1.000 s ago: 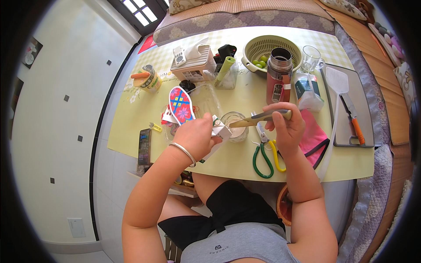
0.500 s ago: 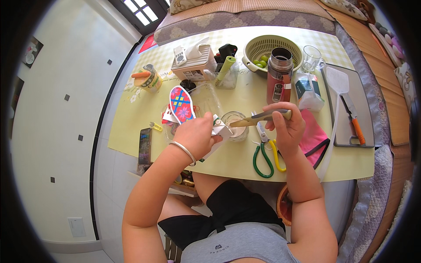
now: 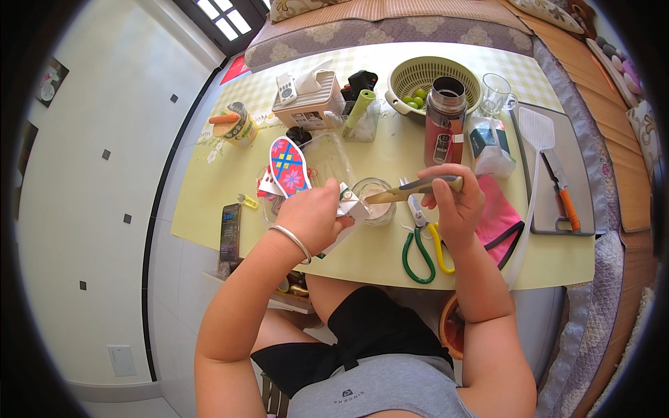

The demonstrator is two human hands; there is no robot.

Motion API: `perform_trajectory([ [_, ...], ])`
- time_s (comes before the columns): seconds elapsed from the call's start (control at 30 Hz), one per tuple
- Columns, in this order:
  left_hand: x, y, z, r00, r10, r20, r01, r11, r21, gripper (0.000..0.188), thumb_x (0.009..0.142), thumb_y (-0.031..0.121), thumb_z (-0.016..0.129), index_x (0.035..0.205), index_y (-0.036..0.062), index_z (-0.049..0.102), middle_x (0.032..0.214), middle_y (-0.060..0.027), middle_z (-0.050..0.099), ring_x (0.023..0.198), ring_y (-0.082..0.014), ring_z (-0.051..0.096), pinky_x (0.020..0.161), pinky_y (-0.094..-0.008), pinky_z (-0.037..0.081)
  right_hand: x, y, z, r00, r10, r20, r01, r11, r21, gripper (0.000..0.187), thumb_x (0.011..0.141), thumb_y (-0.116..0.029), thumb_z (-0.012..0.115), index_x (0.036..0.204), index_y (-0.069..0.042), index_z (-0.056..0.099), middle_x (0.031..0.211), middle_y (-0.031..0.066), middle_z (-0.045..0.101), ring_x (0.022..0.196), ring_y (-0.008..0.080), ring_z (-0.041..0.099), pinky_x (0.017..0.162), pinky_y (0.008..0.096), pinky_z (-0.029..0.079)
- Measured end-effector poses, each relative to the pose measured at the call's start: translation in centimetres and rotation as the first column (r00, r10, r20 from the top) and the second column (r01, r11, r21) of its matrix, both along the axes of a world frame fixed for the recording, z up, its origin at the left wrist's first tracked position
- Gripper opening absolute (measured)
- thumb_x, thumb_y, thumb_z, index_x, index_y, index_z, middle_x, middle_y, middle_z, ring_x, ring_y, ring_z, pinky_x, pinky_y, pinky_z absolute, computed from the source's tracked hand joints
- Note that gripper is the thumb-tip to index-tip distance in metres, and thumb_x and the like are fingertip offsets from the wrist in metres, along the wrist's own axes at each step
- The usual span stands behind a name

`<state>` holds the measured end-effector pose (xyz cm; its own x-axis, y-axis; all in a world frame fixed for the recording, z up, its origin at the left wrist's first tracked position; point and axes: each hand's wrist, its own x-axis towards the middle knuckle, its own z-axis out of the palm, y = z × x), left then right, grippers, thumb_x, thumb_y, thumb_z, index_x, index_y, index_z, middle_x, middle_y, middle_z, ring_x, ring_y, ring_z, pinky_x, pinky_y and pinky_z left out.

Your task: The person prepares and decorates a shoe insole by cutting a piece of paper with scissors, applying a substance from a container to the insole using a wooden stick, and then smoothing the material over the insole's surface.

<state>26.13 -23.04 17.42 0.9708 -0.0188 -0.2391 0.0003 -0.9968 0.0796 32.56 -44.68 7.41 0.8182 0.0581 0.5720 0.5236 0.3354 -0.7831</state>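
Note:
My left hand (image 3: pixel 313 216) grips a small white carton (image 3: pixel 354 209), its torn or opened top facing right. My right hand (image 3: pixel 453 202) is closed round the grey-and-beige handle of a knife (image 3: pixel 411 189). Its pale blade points left, over a glass (image 3: pixel 382 217) with whitish contents, and the tip is close to the carton's mouth; whether they touch, I cannot tell. Scissors (image 3: pixel 419 244) with green and yellow handles lie just left of my right wrist. Beyond my left hand stand a patterned insole-shaped piece (image 3: pixel 288 166) and a clear plastic container (image 3: pixel 331 157).
A red thermos (image 3: pixel 444 129), open at the top, stands behind my right hand, with a colander (image 3: pixel 401 73) of green fruit behind it. To the right are a pink cloth (image 3: pixel 496 216) and a cutting board (image 3: pixel 582 181) with a knife and white spatula. A phone (image 3: pixel 229 233) sits at the left edge.

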Motion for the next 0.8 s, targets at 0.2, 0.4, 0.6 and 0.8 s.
perform_trajectory([
  [0.2,0.0,-0.26,0.25,1.0,0.005,-0.006,-0.005,1.0,-0.012,0.043,0.082,0.032,0.074,0.096,0.0009,0.048,0.084,-0.0206,0.065,0.084,-0.0387,0.065,0.071,-0.0475,0.049,-0.1,-0.02,0.06,1.0,0.009,-0.02,-0.009,1.0,-0.004,0.013,0.096,-0.003,0.057,0.106,0.004,0.057,0.094,0.0097,0.069,0.065,0.0047,0.059,0.058,0.0178,0.049],
  [0.4,0.19,-0.25,0.24,0.999,0.016,-0.034,-0.016,1.0,0.001,0.044,0.082,0.033,0.074,0.097,0.0008,0.048,0.084,-0.0195,0.065,0.085,-0.0381,0.065,0.071,-0.0466,0.05,0.08,-0.05,-0.27,1.0,-0.006,0.027,0.006,1.0,0.001,0.013,0.096,-0.003,0.057,0.107,0.005,0.057,0.094,0.0101,0.069,0.064,0.005,0.059,0.058,0.0181,0.05],
  [0.6,-0.14,0.25,-0.24,0.999,-0.024,0.047,0.025,0.999,-0.022,0.042,0.082,0.032,0.073,0.096,0.0012,0.048,0.085,-0.0188,0.065,0.084,-0.0379,0.065,0.071,-0.0464,0.05,-0.11,0.0,-0.17,0.999,-0.047,-0.009,0.047,0.999,-0.027,0.013,0.096,-0.004,0.057,0.107,0.004,0.057,0.095,0.0113,0.07,0.063,0.005,0.06,0.057,0.0177,0.049],
  [0.8,0.02,-0.2,-0.41,0.999,0.049,-0.002,-0.049,0.998,-0.036,0.046,0.077,0.03,0.076,0.097,0.0007,0.048,0.086,-0.019,0.066,0.086,-0.0375,0.066,0.072,-0.0457,0.052,-0.14,0.01,-0.38,0.999,-0.045,-0.002,0.045,0.999,-0.006,0.014,0.097,-0.004,0.056,0.108,0.003,0.056,0.098,0.0132,0.07,0.063,0.0057,0.06,0.056,0.0173,0.048],
])
